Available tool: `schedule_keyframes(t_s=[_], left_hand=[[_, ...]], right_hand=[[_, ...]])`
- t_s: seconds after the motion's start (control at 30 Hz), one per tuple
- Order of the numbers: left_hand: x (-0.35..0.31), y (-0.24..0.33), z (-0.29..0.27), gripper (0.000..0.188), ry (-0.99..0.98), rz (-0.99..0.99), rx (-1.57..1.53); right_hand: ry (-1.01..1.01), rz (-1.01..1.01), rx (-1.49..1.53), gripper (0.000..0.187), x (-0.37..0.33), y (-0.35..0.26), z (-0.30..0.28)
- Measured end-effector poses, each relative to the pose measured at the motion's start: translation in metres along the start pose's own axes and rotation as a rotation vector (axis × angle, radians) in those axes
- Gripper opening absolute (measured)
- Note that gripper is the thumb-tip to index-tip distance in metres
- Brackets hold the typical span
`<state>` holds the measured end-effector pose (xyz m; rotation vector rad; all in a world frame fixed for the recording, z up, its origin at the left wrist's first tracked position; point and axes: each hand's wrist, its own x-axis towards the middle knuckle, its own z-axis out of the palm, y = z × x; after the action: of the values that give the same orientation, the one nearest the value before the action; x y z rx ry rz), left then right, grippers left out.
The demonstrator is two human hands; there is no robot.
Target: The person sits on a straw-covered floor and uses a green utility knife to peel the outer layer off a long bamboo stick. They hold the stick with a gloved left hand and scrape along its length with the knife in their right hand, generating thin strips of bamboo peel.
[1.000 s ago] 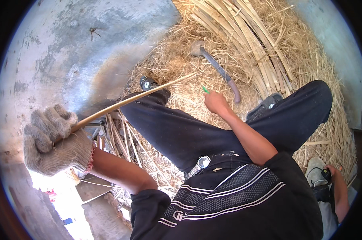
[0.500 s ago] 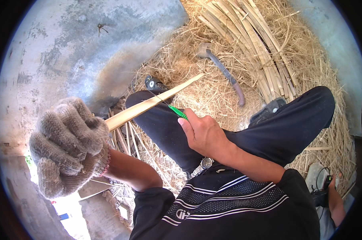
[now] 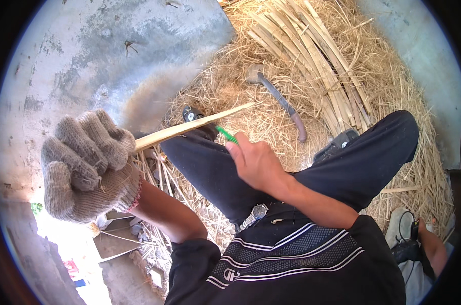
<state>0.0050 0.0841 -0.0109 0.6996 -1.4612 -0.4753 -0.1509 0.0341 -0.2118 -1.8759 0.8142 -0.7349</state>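
My left hand (image 3: pixel 88 165), in a grey knit glove, is closed in a fist around the thick end of a pale wooden strip (image 3: pixel 190 126). The strip slants away to the right, narrowing to a point above the straw. Beside its lower edge, my bare right hand (image 3: pixel 258 165) grips a knife by its green handle (image 3: pixel 226 134). The knife's blade hardly shows, and I cannot tell whether it touches the wood. Both hands are raised over my crossed legs.
A hatchet-like tool (image 3: pixel 281 99) with a brown grip lies on the straw (image 3: pixel 225 86). Long split strips (image 3: pixel 327 71) are heaped at the far right. A concrete wall (image 3: pixel 154 51) rises at the left. Another person's arm (image 3: pixel 432 249) is at the lower right, near a black cable.
The knife has drawn back a little from the strip, where its thin dark blade lay across the wood. My left fist and the strip's thick end have risen slightly.
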Motion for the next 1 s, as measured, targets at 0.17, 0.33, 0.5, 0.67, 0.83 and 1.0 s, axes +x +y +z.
schedule_keyframes(t_s=[0.17,0.33,0.5,0.67,0.83,1.0], left_hand=[[0.008,-0.007,0.004,0.029,0.014,0.02,-0.014],[0.006,-0.005,-0.005,0.029,0.195,0.066,0.041],[0.017,-0.008,0.003,0.031,0.431,0.082,0.085],[0.016,-0.011,-0.009,0.029,0.501,0.123,0.188],[0.024,-0.011,0.001,0.027,0.608,0.133,0.254],[0.026,-0.01,0.0,0.027,0.684,0.179,0.308]], right_hand=[[0.048,0.133,-0.147,0.025,0.0,0.05,0.024],[-0.003,0.061,-0.067,0.028,-0.003,0.025,0.02],[0.046,0.021,-0.219,0.026,0.009,0.054,0.027],[-0.034,0.109,-0.193,0.03,0.02,0.033,0.014],[0.006,0.177,-0.259,0.034,0.023,0.092,0.044],[-0.084,0.253,-0.136,0.036,0.039,0.081,0.028]])
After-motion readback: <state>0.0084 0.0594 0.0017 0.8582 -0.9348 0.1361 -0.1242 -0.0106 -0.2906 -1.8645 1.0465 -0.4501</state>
